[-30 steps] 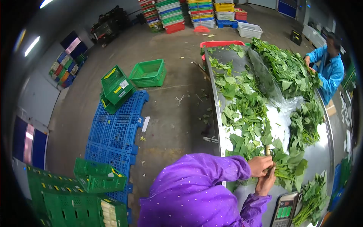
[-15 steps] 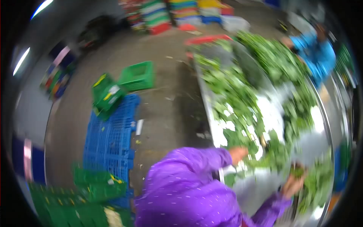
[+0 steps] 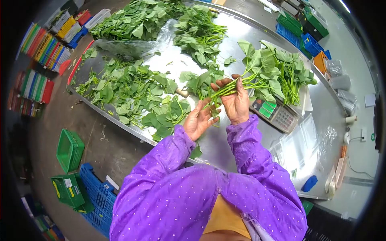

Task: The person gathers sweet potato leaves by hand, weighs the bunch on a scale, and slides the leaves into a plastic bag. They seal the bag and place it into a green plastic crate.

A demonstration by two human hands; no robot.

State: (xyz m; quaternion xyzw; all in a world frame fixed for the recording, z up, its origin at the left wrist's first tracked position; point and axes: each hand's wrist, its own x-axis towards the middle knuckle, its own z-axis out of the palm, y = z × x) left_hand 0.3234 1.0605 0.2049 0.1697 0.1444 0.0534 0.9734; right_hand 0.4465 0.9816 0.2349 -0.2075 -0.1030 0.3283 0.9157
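Note:
My right hand [image 3: 236, 99] is closed round the stems of a bunch of leafy greens [image 3: 263, 66], whose leaves point to the upper right. Beside it, my left hand [image 3: 199, 121] has its fingers curled at the cut stem ends, touching them. Loose greens [image 3: 120, 86] are spread over the metal table [image 3: 217, 140] at the left. Another bunch [image 3: 289, 82] lies on the scale [image 3: 277, 114], just right of my right hand. A larger pile of greens [image 3: 138, 20] lies at the far side.
Plastic bags [image 3: 297, 144] and a blue object [image 3: 309, 183] lie on the table's right part. On the floor at left are green crates [image 3: 70, 150] and a blue pallet [image 3: 98, 201]. Stacked coloured crates [image 3: 46, 48] stand at upper left; a plastic sheet [image 3: 124, 48] covers some greens.
The view has swung round to face the table. My hands, apart before, are now close together, with a bunch of greens held between them. The co-worker is out of view.

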